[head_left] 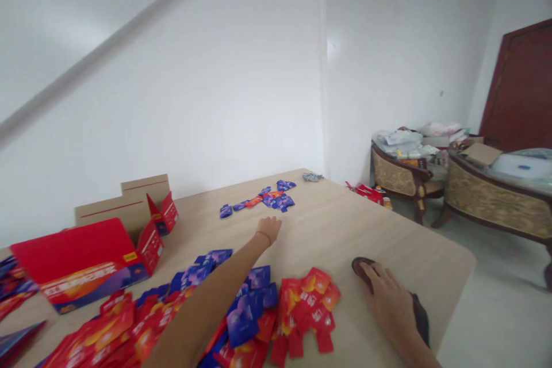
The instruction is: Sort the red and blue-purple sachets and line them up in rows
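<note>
My left hand [269, 229] reaches far over the table with its fingers curled, so its palm and anything inside are hidden. Just beyond it lies a loose group of purple-blue sachets [271, 200], with a few red ones among them. At the table's right side, my right hand [390, 296] is closed over a dark, rounded object [363, 265]; its kind is not clear. To the left of that hand, red sachets [307, 302] lie in a loose heap. Under my left forearm, blue sachets [245, 310] and more red sachets [101, 333] are piled together.
An open red printed carton [86, 259] stands on the table [345, 224] at the left, its cardboard flap raised. A small grey item [312, 177] lies near the far corner. Beyond the right edge are upholstered chairs [394, 175] loaded with bags, and a red bag [366, 192] on the floor.
</note>
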Demonstrator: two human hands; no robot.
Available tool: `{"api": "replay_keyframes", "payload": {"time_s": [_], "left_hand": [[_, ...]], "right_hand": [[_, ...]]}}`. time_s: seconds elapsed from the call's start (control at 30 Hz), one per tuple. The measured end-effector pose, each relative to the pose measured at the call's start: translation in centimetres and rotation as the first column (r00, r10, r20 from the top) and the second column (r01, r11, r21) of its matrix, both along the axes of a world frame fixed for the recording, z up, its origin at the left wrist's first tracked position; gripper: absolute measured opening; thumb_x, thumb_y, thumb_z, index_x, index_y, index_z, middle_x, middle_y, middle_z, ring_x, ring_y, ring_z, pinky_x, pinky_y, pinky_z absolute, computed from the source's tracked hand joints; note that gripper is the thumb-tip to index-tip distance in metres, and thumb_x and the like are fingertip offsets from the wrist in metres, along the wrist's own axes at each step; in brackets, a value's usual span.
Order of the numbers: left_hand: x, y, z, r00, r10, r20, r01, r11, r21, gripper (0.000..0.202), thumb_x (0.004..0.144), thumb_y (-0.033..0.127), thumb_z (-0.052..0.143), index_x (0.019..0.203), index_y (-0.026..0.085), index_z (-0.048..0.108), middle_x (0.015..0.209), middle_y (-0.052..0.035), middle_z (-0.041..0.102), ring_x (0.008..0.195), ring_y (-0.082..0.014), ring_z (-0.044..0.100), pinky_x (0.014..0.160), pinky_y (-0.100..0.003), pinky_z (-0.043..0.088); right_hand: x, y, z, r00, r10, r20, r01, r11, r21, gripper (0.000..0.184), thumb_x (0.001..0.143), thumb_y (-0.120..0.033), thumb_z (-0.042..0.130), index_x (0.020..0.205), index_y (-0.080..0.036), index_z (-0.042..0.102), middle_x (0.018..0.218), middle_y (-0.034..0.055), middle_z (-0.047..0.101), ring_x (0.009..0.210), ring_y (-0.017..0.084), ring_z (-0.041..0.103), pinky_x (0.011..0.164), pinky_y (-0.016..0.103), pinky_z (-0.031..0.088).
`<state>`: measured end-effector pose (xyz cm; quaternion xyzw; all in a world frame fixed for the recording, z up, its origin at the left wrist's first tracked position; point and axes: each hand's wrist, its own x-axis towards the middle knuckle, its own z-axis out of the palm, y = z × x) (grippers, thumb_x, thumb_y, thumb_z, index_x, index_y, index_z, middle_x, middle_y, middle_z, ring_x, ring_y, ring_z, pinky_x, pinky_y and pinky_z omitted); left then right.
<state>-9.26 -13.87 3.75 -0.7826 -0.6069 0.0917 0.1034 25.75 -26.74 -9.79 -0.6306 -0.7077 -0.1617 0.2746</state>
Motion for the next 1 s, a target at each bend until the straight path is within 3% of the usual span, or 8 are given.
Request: {"api": "replay_keyframes", "payload": {"time_s": [0.13, 0.3, 0.47, 0.6, 0.77, 0.9, 1.0], "left_hand": [[0.9, 7.1, -1.9, 0.997, 0.042, 0.063, -0.048, 0.995, 0.085, 0.035, 0.101, 0.036, 0.066, 0.129, 0.017, 0.062, 0.13, -0.0107, 0.063, 0.112, -0.0263, 0.065, 0.095, -0.048, 0.057], [2.8, 15.3, -3.4, 0.988, 0.038, 0.152, -0.066, 0.981, 0.181, 0.042, 0.101, 0.037, 0.066, 0.137, 0.019, 0.057, 0.139, -0.0123, 0.058, 0.119, -0.029, 0.062, 0.099, -0.052, 0.055], [3.4, 20.5, -4.6, 0.98, 0.023, 0.196, -0.058, 0.982, 0.179, 0.041, 0.101, 0.037, 0.066, 0.137, 0.019, 0.058, 0.142, -0.0123, 0.056, 0.124, -0.03, 0.06, 0.103, -0.054, 0.052], [3.3, 22.2, -5.7, 0.98, 0.038, 0.197, -0.057, 0.994, 0.095, 0.036, 0.1, 0.037, 0.066, 0.13, 0.017, 0.062, 0.133, -0.0112, 0.062, 0.116, -0.0277, 0.064, 0.098, -0.051, 0.055], [3.2, 22.3, -6.4, 0.981, 0.03, 0.192, -0.04, 0.998, 0.049, 0.036, 0.1, 0.038, 0.067, 0.13, 0.017, 0.062, 0.132, -0.0111, 0.062, 0.114, -0.0271, 0.064, 0.097, -0.05, 0.056], [3.4, 21.1, -5.6, 0.981, 0.02, 0.191, -0.029, 0.998, 0.048, 0.036, 0.1, 0.037, 0.067, 0.129, 0.017, 0.062, 0.132, -0.0111, 0.062, 0.114, -0.027, 0.064, 0.096, -0.049, 0.056], [4.0, 19.6, -4.0, 0.979, 0.019, 0.202, -0.031, 0.998, 0.054, 0.035, 0.1, 0.037, 0.067, 0.129, 0.017, 0.062, 0.13, -0.0109, 0.063, 0.113, -0.0264, 0.065, 0.095, -0.048, 0.057]], "right_hand": [[0.0, 0.3, -0.6, 0.999, -0.012, -0.045, 0.012, 1.0, 0.016, 0.039, 0.094, -0.021, 0.047, 0.124, -0.034, 0.066, 0.119, 0.0061, 0.071, 0.106, 0.028, 0.067, 0.078, 0.039, 0.056], [0.1, 0.4, -1.1, 0.997, -0.008, -0.079, 0.008, 1.0, -0.003, 0.042, 0.093, -0.026, 0.046, 0.129, -0.036, 0.065, 0.123, 0.006, 0.07, 0.109, 0.031, 0.067, 0.081, 0.044, 0.058], [0.4, 0.5, -1.4, 0.997, -0.001, -0.074, 0.002, 1.0, 0.018, 0.049, 0.092, -0.027, 0.049, 0.138, -0.042, 0.06, 0.123, 0.0044, 0.071, 0.109, 0.031, 0.068, 0.079, 0.043, 0.058], [0.4, 0.4, -1.2, 0.998, -0.011, -0.056, 0.011, 1.0, 0.002, 0.052, 0.091, -0.026, 0.051, 0.14, -0.043, 0.058, 0.124, 0.004, 0.071, 0.109, 0.031, 0.067, 0.079, 0.044, 0.059], [0.1, 0.2, -0.3, 0.998, -0.016, -0.061, 0.014, 0.999, -0.032, 0.052, 0.091, -0.024, 0.052, 0.139, -0.041, 0.06, 0.123, 0.0054, 0.071, 0.111, 0.031, 0.066, 0.079, 0.043, 0.058], [-0.3, -0.1, 0.5, 0.997, -0.028, -0.077, 0.023, 0.998, -0.066, 0.042, 0.094, -0.023, 0.051, 0.132, -0.036, 0.065, 0.124, 0.0061, 0.07, 0.111, 0.029, 0.065, 0.078, 0.04, 0.057], [-0.5, -0.2, 0.8, 0.997, -0.04, -0.059, 0.036, 0.997, -0.062, 0.038, 0.096, -0.023, 0.05, 0.129, -0.033, 0.067, 0.123, 0.0061, 0.07, 0.11, 0.027, 0.065, 0.079, 0.038, 0.056]]}}
